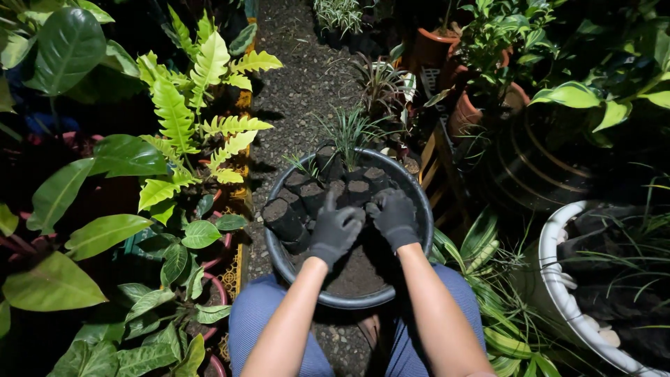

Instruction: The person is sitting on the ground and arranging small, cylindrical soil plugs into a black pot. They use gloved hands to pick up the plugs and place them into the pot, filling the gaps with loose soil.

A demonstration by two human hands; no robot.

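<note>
A round black tub (417,202) holds dark soil and several small black bags filled with soil (301,197), standing upright along its far and left side. My left hand (336,230) and my right hand (395,218), both in dark gloves, reach into the tub side by side. Their fingers curl around one black soil bag (359,190) near the middle of the tub. A bag with thin grassy leaves (328,159) stands at the far rim. My knees in blue trousers (259,311) flank the tub.
A gravel path (296,77) runs away ahead. Broad-leaved and fern plants (188,119) in pots crowd the left. Terracotta pots (434,46) and leafy plants stand at the right back. A white planter (558,286) with soil and grassy leaves sits at the right.
</note>
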